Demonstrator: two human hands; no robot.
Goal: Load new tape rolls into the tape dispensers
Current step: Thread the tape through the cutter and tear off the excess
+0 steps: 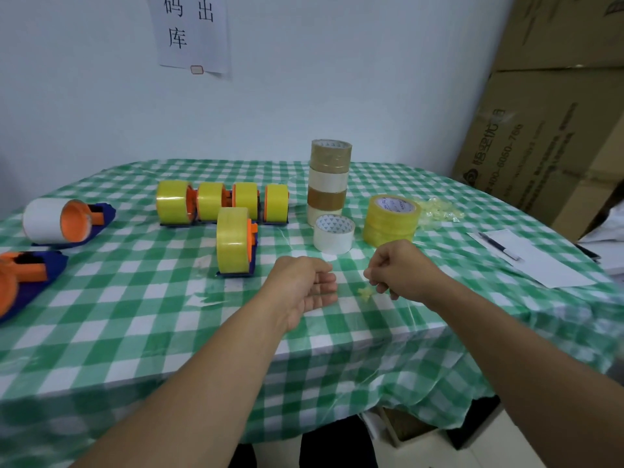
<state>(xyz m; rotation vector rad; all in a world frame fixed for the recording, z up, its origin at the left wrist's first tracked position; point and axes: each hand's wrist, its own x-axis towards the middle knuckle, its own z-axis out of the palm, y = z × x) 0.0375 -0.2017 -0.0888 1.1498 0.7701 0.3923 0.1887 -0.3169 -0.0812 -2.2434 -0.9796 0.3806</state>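
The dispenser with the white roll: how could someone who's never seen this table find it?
Start at the green checked tablecloth and go to its left edge, left of the row of yellow-loaded dispensers. The dispenser with the white roll lies there, blue and orange, behind a second dispenser with no roll showing. It alone carries white tape; every other loaded one holds yellow.

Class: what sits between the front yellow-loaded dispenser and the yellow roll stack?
A single white roll, lying flat on the cloth, shown in the head view.
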